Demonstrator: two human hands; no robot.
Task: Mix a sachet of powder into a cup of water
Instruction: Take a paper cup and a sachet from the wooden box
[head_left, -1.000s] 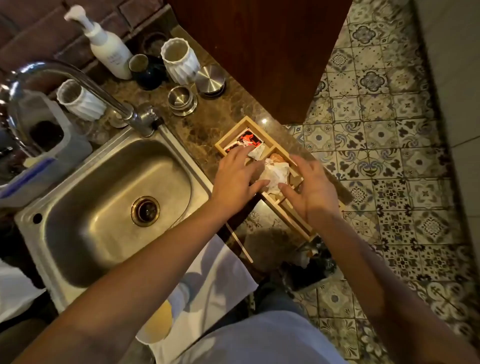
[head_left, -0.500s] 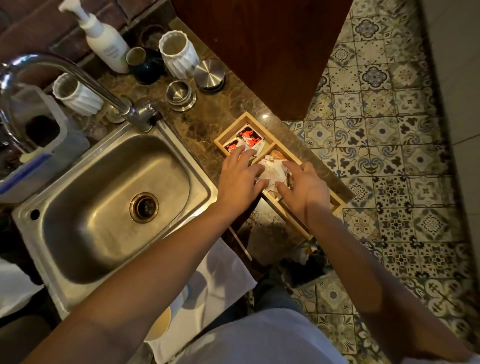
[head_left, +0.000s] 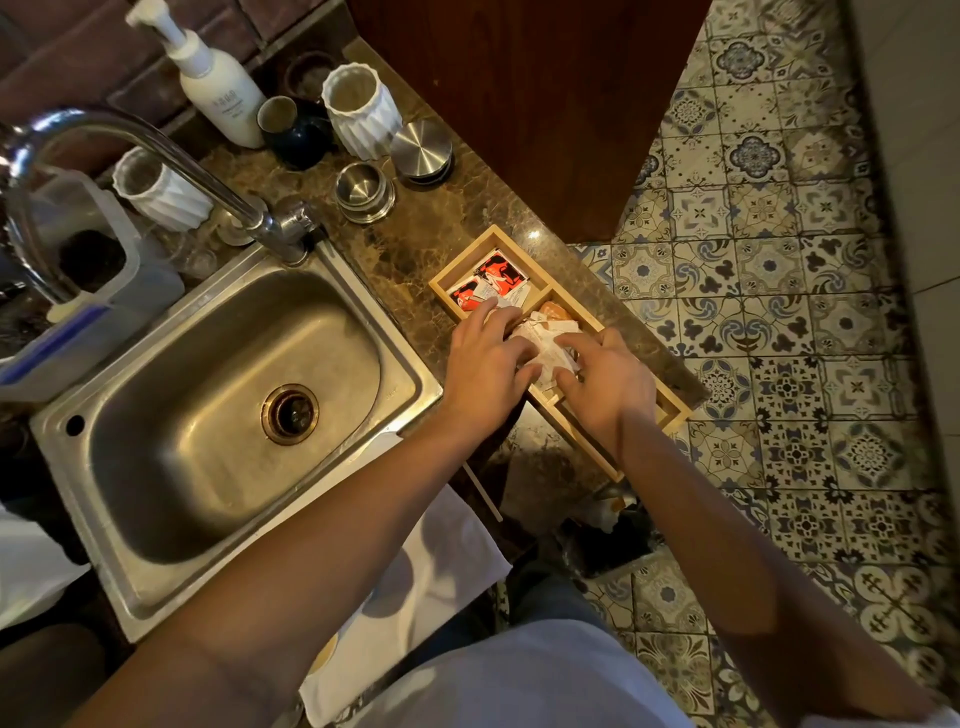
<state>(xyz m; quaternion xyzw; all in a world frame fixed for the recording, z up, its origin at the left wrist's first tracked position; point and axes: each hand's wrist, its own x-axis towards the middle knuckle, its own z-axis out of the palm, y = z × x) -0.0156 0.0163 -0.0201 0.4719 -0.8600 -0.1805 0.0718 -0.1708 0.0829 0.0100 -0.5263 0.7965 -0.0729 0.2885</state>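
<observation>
A wooden divided tray (head_left: 462, 262) lies on the marble counter right of the sink. Its far compartment holds red, black and white sachets (head_left: 493, 283). The middle compartment holds white paper sachets (head_left: 550, 343). My left hand (head_left: 485, 366) and my right hand (head_left: 608, 382) are both over that middle compartment, fingers on the white sachets from either side. Whether either hand pinches a sachet is hidden by the fingers. A white ribbed cup (head_left: 361, 109) stands at the back of the counter; another white ribbed cup (head_left: 158, 189) stands behind the tap.
A steel sink (head_left: 218, 395) with a curved tap (head_left: 156, 150) fills the left. A pump bottle (head_left: 218, 88), a dark cup (head_left: 296, 135) and steel tins (head_left: 363, 189) stand at the back. A white cloth (head_left: 441, 571) hangs at the counter's front. A dark cabinet (head_left: 524, 93) rises beyond the counter's end.
Both hands have closed in over the white sachets in the middle compartment, the right hand moving left and down onto them. The camera has dipped slightly.
</observation>
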